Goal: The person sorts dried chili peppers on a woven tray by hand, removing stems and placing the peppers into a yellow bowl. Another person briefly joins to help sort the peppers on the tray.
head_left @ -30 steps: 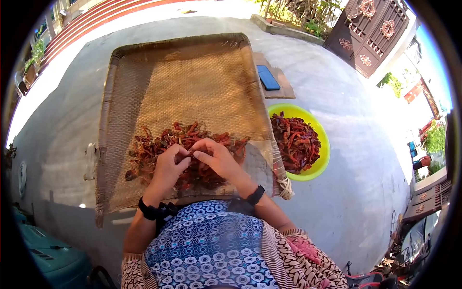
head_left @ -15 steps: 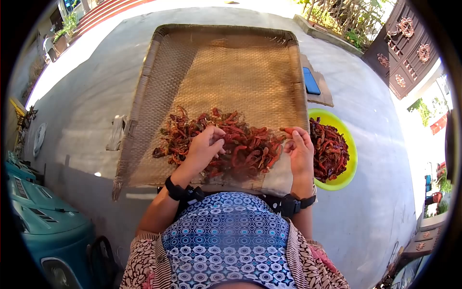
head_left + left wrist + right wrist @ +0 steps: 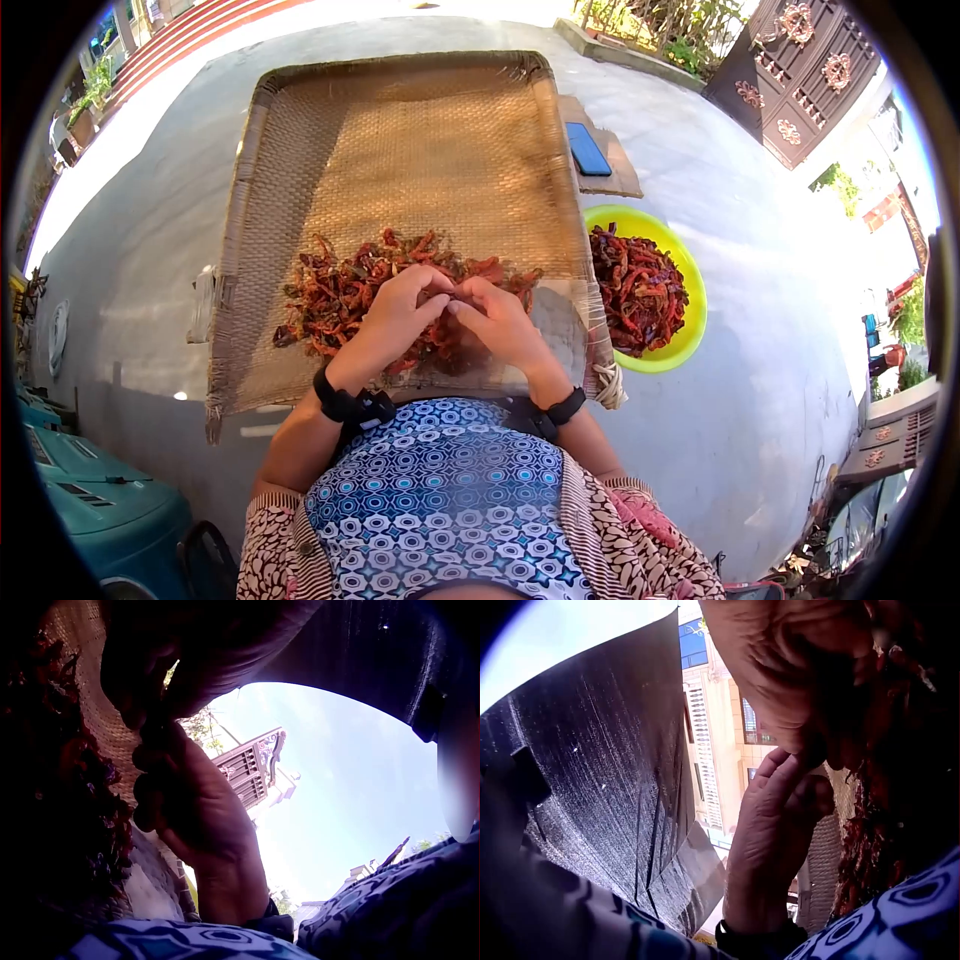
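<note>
A loose pile of dried red chili peppers (image 3: pixel 325 285) lies at the near end of a woven tray (image 3: pixel 430 150). Over the pile, my left hand (image 3: pixel 395 320) and right hand (image 3: pixel 508 328) meet, thumbs and forefingers pinched together at the tips. A small dark red bit of chili pepper (image 3: pixel 453 296) shows between them; the fingers hide most of it. Both wrist views are dark, with the fingertips of the two hands close together. A yellow-green bowl (image 3: pixel 694 300), heaped with red chili peppers (image 3: pixel 640 285), stands right of the tray.
A blue phone (image 3: pixel 588 150) lies on cardboard (image 3: pixel 620 170) beyond the bowl, at the tray's right side. Teal machinery (image 3: pixel 110 500) is at lower left on the concrete floor (image 3: pixel 150 300). A brown gate (image 3: pixel 790 85) stands at the far right.
Half a second ago my right hand was apart, near the bowl, with a red chili pepper in its fingers. It has come back left to meet my left hand. The head view has swung too.
</note>
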A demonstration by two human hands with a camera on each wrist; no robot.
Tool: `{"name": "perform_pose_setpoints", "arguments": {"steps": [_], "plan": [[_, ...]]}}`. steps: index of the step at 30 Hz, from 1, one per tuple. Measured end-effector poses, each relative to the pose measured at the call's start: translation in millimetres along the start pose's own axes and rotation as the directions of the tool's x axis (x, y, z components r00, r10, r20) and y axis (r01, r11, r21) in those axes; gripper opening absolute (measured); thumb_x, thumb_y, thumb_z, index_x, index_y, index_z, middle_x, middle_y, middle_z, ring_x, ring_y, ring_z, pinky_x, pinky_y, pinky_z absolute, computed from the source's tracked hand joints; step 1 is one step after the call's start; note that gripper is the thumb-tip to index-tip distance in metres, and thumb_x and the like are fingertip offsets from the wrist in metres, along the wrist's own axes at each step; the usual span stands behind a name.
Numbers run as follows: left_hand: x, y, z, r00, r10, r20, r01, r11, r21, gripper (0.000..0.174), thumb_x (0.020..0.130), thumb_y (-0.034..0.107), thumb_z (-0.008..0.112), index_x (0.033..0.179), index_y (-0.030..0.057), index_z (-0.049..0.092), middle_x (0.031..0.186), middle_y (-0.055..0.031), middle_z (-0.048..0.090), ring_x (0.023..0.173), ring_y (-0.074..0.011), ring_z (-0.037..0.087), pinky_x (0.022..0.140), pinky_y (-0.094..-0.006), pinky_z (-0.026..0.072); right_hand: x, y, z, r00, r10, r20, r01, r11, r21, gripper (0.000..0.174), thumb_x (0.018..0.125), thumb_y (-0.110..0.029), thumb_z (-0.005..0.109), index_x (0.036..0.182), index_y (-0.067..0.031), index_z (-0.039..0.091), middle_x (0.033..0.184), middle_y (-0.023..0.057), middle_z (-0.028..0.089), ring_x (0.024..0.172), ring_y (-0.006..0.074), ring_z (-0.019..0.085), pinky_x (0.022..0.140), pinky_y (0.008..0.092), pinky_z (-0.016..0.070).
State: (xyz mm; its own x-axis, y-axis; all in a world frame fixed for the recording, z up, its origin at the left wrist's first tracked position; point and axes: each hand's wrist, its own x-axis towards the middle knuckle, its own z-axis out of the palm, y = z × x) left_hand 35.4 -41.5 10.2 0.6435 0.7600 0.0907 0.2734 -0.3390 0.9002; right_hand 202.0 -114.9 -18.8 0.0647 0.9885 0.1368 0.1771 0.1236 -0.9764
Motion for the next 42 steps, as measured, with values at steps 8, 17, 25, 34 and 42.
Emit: {"name": "perform_pose_setpoints", "arguments": {"steps": [8, 17, 25, 34, 42], "plan": [[-13, 3, 5, 0.911, 0.188, 0.366, -0.323, 0.878, 0.353, 0.037, 0.078, 0.019, 0.077, 0.111, 0.0104, 0.063, 0.103, -0.0059, 0.050, 0.087, -0.0208, 0.055, 0.072, -0.0342, 0.0467, -20, 6, -93, 0.849, 0.297, -0.437, -0.091, 0.897, 0.432, 0.029, 0.097, -0.029, 0.058, 0.112, -0.0039, 0.057, 0.087, 0.0034, 0.065, 0.062, 0.0097, 0.057, 0.057, 0.0243, 0.0473], [-10, -20, 5, 0.971, 0.153, 0.182, -0.215, 0.893, 0.396, 0.021, 0.089, 0.010, 0.062, 0.109, 0.0081, 0.058, 0.101, -0.0085, 0.059, 0.085, -0.0261, 0.060, 0.074, -0.0375, 0.0494, -2, 17, -87, 0.893, 0.321, -0.316, -0.306, 0.947, 0.097, 0.036, 0.095, -0.032, 0.057, 0.119, -0.0054, 0.056, 0.103, 0.0056, 0.062, 0.083, 0.0106, 0.061, 0.069, 0.0279, 0.0483], [-15, -22, -17, 0.988, -0.110, -0.105, 0.104, 0.992, -0.069, 0.011, 0.097, 0.008, 0.052, 0.107, 0.0024, 0.053, 0.094, -0.0081, 0.062, 0.075, -0.0132, 0.058, 0.065, -0.0286, 0.0488, 44, 40, -52, 0.976, -0.066, -0.208, -0.130, 0.593, -0.794, 0.024, 0.089, -0.020, 0.060, 0.112, -0.0132, 0.061, 0.113, 0.0112, 0.060, 0.098, 0.0346, 0.061, 0.081, 0.0455, 0.0479], [-20, -27, -22, 0.973, -0.182, -0.139, 0.141, 0.954, -0.263, 0.011, 0.098, 0.011, 0.052, 0.106, 0.0029, 0.054, 0.093, -0.0071, 0.061, 0.073, -0.0099, 0.058, 0.061, -0.0243, 0.0483, 29, 17, -51, 0.982, -0.068, -0.174, -0.094, 0.624, -0.776, 0.020, 0.089, -0.023, 0.062, 0.105, -0.0120, 0.064, 0.097, 0.0104, 0.065, 0.083, 0.0299, 0.063, 0.072, 0.0405, 0.0480], [-21, -23, -20, 0.979, -0.170, -0.112, 0.130, 0.945, -0.300, 0.012, 0.097, 0.009, 0.053, 0.107, 0.0023, 0.055, 0.091, -0.0049, 0.061, 0.074, -0.0097, 0.059, 0.063, -0.0226, 0.0471, -6, 13, -88, 0.895, 0.150, -0.419, -0.130, 0.989, 0.074, 0.031, 0.097, -0.033, 0.056, 0.102, -0.0026, 0.063, 0.086, 0.0029, 0.062, 0.065, 0.0073, 0.053, 0.055, 0.0264, 0.0437]]}}
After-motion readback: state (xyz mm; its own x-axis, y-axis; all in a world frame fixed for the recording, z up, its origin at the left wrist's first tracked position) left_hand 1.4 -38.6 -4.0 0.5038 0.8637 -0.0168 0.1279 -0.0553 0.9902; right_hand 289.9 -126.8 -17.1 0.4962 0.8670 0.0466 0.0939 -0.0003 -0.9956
